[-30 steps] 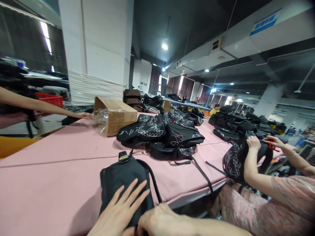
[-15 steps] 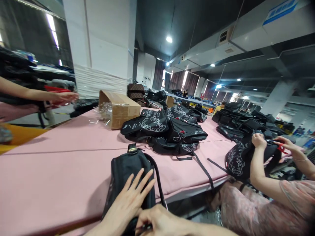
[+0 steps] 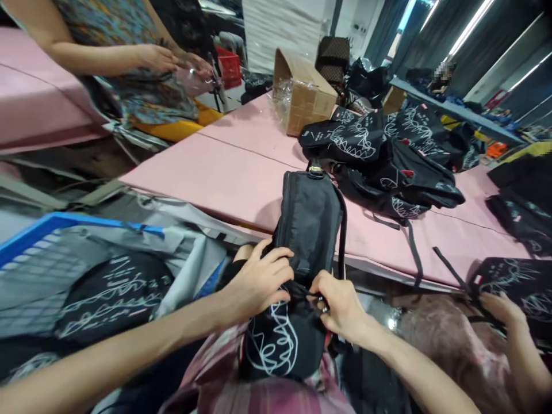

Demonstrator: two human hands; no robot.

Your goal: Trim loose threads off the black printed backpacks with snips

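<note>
A black backpack (image 3: 308,224) lies over the near edge of the pink table (image 3: 233,167), its lower end with white scribble print hanging onto my lap. My left hand (image 3: 259,282) is closed on the bag's fabric at the table edge. My right hand (image 3: 338,302) pinches a small metal zipper pull on the same bag, close beside the left hand. The bag's black strap (image 3: 342,230) runs along its right side.
A pile of black printed backpacks (image 3: 383,155) lies behind on the table, beside a tipped cardboard box (image 3: 304,92). A blue crate (image 3: 47,230) with more bags stands at my left. One person (image 3: 129,57) works across at the left, another person's hand (image 3: 500,310) at the right.
The view dropped down and left. The backpack came toward me over the table edge. My left hand went from flat on the bag to gripping it; my right hand now pinches the zipper pull.
</note>
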